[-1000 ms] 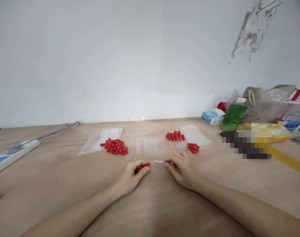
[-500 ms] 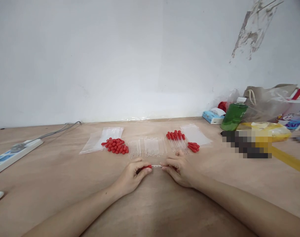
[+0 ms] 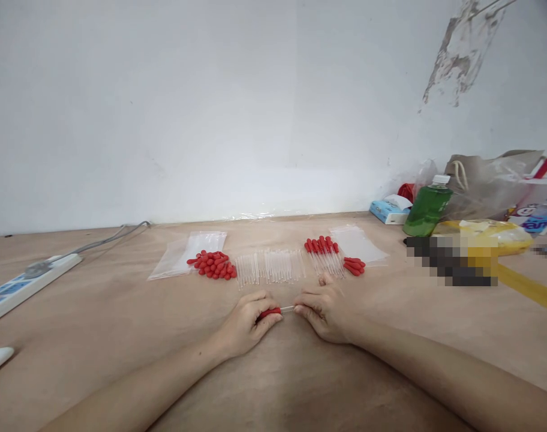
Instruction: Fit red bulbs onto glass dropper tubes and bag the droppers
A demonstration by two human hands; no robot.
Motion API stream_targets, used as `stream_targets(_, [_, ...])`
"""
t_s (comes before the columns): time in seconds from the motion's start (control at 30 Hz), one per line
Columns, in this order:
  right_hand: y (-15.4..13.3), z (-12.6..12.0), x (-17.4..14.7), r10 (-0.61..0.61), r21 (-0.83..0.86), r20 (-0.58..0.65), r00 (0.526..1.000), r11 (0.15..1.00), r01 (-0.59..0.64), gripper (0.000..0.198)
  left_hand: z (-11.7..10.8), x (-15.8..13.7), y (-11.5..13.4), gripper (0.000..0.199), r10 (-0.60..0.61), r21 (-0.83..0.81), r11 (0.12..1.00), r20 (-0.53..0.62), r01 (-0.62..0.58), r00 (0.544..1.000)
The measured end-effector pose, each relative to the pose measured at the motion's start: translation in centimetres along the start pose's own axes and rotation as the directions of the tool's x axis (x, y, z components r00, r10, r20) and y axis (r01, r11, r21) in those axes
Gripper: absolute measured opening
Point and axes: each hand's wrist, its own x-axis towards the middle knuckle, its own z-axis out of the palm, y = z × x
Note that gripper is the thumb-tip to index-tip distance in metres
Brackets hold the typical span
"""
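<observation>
My left hand (image 3: 253, 319) is closed around a red rubber bulb (image 3: 270, 312), whose open end faces right. My right hand (image 3: 322, 309) pinches a clear dropper tube (image 3: 287, 309); its left end meets the bulb, and how deep it sits inside I cannot tell. Beyond my hands lies a row of clear tubes (image 3: 273, 266). A pile of red bulbs (image 3: 213, 264) is at the left end of that row. To the right lie several droppers with red bulbs fitted (image 3: 322, 246) and a small group of red bulbs (image 3: 354, 266).
Clear plastic bags lie at the left (image 3: 170, 258) and right (image 3: 361, 246). A power strip (image 3: 35, 285) with a grey cable is at far left. At right stand a tissue pack (image 3: 389, 211), a green bottle (image 3: 429, 207) and a yellow package (image 3: 502, 237). The wall (image 3: 255, 120) bounds the back.
My left hand has shifted slightly right, toward my right hand. Less of the clear tube shows between them now, and more of the red bulb shows.
</observation>
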Motion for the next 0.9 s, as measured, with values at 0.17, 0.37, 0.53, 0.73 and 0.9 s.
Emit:
stream_targets(0.17, [-0.7,0.0,0.3,0.045,0.001,0.079,0.996,0.999,-0.045,0.023,0.0,-0.1,0.1,0.023,0.02,0.004,1.0,0.004,-0.02,1.0])
stream_targets(0.37, [-0.7,0.1,0.3,0.053,-0.033,0.106,0.993,0.998,-0.05,0.025,-0.1,0.0,0.0,0.023,-0.004,-0.011,1.0,-0.01,0.004,1.0])
stream_targets(0.53, [-0.4,0.1,0.2,-0.006,-0.137,0.106,0.994,0.99,0.021,0.024,-0.4,0.0,-0.5,0.021,0.013,0.002,1.0,0.016,-0.013,1.0])
stream_targets(0.73, [0.1,-0.8,-0.3,-0.047,-0.131,0.108,0.993,0.989,0.061,0.021,-0.8,-0.5,-0.8,0.024,-0.03,-0.028,0.999,0.01,0.03,1.0])
stream_targets(0.9, [2.6,-2.8,0.3,0.273,-0.062,-0.141,0.952,0.957,-0.284,0.021,-0.9,-0.4,-0.9,0.024,-0.094,-0.049,0.994,-0.015,0.094,0.995])
